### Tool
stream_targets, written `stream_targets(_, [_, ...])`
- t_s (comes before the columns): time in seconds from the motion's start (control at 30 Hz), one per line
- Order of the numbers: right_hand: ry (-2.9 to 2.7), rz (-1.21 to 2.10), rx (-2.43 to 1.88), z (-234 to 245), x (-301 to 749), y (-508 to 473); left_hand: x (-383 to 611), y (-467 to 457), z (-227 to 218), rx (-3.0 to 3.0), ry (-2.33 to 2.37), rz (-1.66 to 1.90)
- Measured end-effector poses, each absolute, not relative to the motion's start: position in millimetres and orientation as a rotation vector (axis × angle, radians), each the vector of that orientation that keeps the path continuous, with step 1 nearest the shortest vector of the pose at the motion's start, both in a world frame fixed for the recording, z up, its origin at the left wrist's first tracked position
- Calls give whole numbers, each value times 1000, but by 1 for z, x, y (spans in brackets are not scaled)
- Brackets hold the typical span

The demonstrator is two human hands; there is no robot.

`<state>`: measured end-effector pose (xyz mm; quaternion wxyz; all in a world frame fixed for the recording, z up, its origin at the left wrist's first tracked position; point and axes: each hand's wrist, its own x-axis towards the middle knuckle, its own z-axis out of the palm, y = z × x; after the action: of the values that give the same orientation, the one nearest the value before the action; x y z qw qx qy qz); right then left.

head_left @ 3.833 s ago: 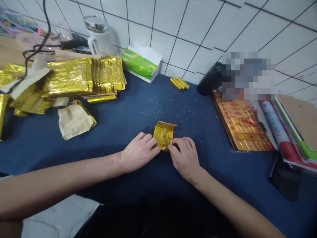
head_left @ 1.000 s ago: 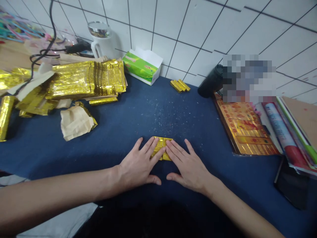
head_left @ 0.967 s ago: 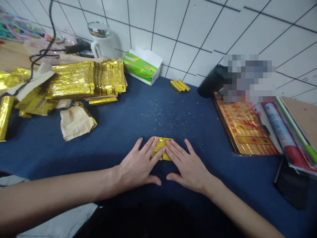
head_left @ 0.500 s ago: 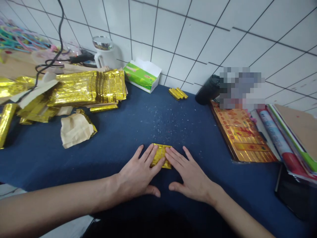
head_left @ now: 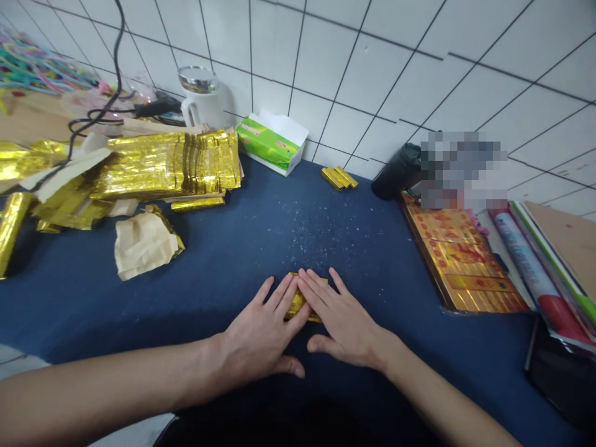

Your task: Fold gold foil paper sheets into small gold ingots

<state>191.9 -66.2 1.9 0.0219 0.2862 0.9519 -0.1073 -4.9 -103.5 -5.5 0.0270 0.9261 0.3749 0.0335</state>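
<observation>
A small folded piece of gold foil paper (head_left: 295,304) lies flat on the dark blue tabletop (head_left: 223,248), partly hidden under my fingers. My left hand (head_left: 265,323) rests on its left side, palm down, with the fingers stretched out. From the right, my right hand (head_left: 342,320) lies across the paper's middle and right part, its fingers also straight and the fingertips close to those of my left hand. Both thumbs stick out toward me, off the paper. Neither hand grips anything.
A stack of gold foil paper (head_left: 144,164) and a crumpled piece (head_left: 144,242) lie at the left. Behind stand a white mug (head_left: 205,105), a green tissue pack (head_left: 272,143), small gold rolls (head_left: 339,177) and a black cup (head_left: 395,171). Orange-gold packets (head_left: 465,261) lie at the right.
My right hand has slid left over the gold paper, covering more of it, and its fingertips now meet those of my left hand. My left hand stays nearly in place.
</observation>
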Motion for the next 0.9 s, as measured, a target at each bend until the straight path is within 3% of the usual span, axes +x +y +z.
stream_targets(0.43, [2925, -300, 942, -2, 190, -72, -2, -129, -12, 2902, 1041, 242])
stream_targets(0.9, [2867, -711, 1016, 11, 193, -70, 0, -122, -9, 2817, 954, 195])
